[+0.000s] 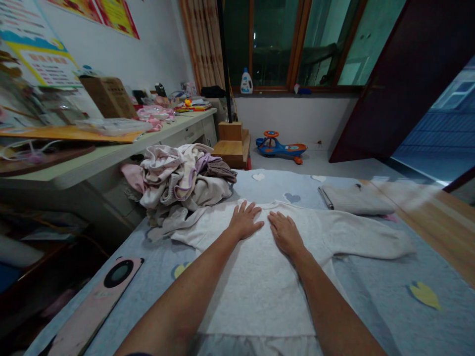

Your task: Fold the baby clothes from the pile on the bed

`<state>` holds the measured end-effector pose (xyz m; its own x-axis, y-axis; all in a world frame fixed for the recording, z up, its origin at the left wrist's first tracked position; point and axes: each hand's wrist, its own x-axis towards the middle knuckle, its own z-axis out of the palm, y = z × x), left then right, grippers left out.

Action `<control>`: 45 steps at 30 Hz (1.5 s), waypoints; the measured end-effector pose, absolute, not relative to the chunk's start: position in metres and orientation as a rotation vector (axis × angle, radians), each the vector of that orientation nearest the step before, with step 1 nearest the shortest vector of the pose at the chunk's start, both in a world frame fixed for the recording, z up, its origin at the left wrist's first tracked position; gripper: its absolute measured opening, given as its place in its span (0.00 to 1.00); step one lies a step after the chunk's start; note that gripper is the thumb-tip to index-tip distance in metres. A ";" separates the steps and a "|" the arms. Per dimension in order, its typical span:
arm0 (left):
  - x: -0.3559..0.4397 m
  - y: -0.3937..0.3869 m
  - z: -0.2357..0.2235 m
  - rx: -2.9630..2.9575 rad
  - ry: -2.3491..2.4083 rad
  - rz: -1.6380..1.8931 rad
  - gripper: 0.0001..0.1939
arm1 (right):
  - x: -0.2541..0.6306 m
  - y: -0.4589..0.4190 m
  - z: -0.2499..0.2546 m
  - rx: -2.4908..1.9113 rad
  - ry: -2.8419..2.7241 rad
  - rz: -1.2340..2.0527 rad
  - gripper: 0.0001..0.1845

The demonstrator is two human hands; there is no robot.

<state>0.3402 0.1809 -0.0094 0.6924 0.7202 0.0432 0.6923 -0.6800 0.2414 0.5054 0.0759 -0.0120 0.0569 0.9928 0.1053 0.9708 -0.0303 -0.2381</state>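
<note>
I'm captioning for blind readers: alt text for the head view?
Left hand and right hand lie flat on a pale long-sleeved garment spread over a blue sheet, crumpled clothes heaped at left, a folded cloth at right.

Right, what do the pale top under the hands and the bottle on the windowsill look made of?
The pale top looks like matte knit, probably cotton or a blend, judging by its faintly mottled surface and soft creases. The bottle seems to be smooth white plastic, given its moulded handle.
</note>
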 end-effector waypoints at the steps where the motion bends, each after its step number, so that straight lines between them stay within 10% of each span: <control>1: 0.339 0.181 -0.011 2.707 1.141 0.224 0.30 | 0.505 0.076 -0.011 -2.130 -1.987 0.118 0.25; 27: 0.338 0.177 -0.022 2.642 1.434 0.392 0.32 | 0.551 0.127 -0.019 -2.333 -1.666 -0.194 0.20; 45: 0.329 0.186 -0.025 2.500 1.235 0.901 0.11 | 0.562 0.135 -0.018 -2.182 -1.462 -0.317 0.04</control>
<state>0.3290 0.1860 -0.0253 0.4616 0.7757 0.4303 0.6466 -0.6263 0.4355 0.5617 0.1352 -0.0177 0.3992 0.7997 0.4486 0.9136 -0.3055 -0.2684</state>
